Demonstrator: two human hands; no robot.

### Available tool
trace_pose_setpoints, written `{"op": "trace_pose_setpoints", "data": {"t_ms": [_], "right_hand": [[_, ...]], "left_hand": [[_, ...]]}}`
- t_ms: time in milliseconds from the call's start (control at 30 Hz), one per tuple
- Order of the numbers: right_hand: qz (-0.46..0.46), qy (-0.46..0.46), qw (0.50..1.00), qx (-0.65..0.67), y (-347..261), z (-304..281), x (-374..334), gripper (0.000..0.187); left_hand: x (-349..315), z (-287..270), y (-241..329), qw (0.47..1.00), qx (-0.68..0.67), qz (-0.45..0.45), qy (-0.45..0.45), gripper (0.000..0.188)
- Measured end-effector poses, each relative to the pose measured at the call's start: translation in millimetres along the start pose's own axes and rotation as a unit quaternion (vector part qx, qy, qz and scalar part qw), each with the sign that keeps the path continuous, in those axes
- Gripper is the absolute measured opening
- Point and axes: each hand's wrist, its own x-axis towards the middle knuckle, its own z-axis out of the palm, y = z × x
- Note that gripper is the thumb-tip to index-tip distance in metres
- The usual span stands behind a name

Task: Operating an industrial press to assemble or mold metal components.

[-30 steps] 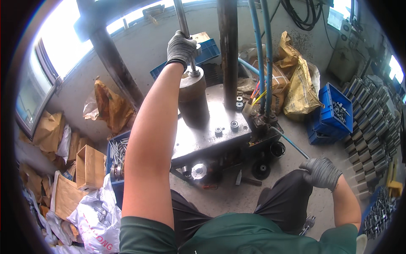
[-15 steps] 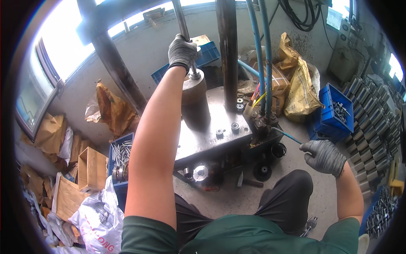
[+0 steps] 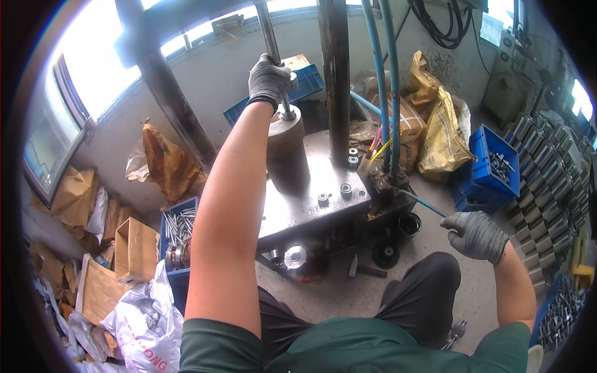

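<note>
My left hand (image 3: 270, 81), in a grey glove, is closed around an upright metal shaft (image 3: 267, 31). Below it, the shaft's lower end meets the top of a thick steel cylinder (image 3: 288, 149). The cylinder stands upright on a shiny metal press table (image 3: 286, 211). Off to the right, my gloved right hand (image 3: 477, 235) grips the end of a thin blue lever (image 3: 424, 203), which runs to a dark valve block (image 3: 388, 186) beside the table. Two small bearings (image 3: 346, 188) lie near the table's right corner.
Dark press columns (image 3: 334, 81) and blue hoses (image 3: 387, 81) rise behind the table. A blue crate of long pins (image 3: 180, 227) stands left; another blue bin (image 3: 497, 161) holds metal parts at right. Stacked metal cylinders (image 3: 547, 180) line the right side. A hammer (image 3: 367, 269) lies on the floor.
The picture has shifted slightly. Both hands keep their holds, and the right hand with the lever sits a touch lower.
</note>
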Motion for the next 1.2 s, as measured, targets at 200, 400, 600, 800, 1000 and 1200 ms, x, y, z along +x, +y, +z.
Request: {"op": "trace_pose_setpoints", "data": {"t_ms": [200, 400, 600, 800, 1000, 1200], "right_hand": [[0.028, -0.273, 0.959, -0.065, 8, 22, -23, 0.037], [0.052, -0.139, 0.989, 0.025, 13, 19, -28, 0.034], [0.017, -0.162, 0.986, -0.031, 18, 25, -30, 0.031], [-0.016, 0.132, 0.991, 0.002, 13, 2, 0, 0.019], [-0.132, 0.465, 0.874, -0.041, 29, -48, 120, 0.021], [-0.085, 0.456, 0.886, 0.013, 38, -58, 139, 0.026]], "left_hand": [[3, 1, -4, 1.0, 0.003, -0.004, 0.006, 0.023], [-4, 2, 4, 1.0, -0.015, -0.001, -0.012, 0.025], [3, 5, -5, 0.999, -0.052, -0.008, -0.007, 0.025], [2, 7, -6, 1.0, -0.024, -0.004, -0.007, 0.027], [7, 4, -15, 1.0, -0.003, 0.012, 0.019, 0.034], [1, 7, -3, 1.0, -0.009, 0.007, 0.005, 0.029]]}}
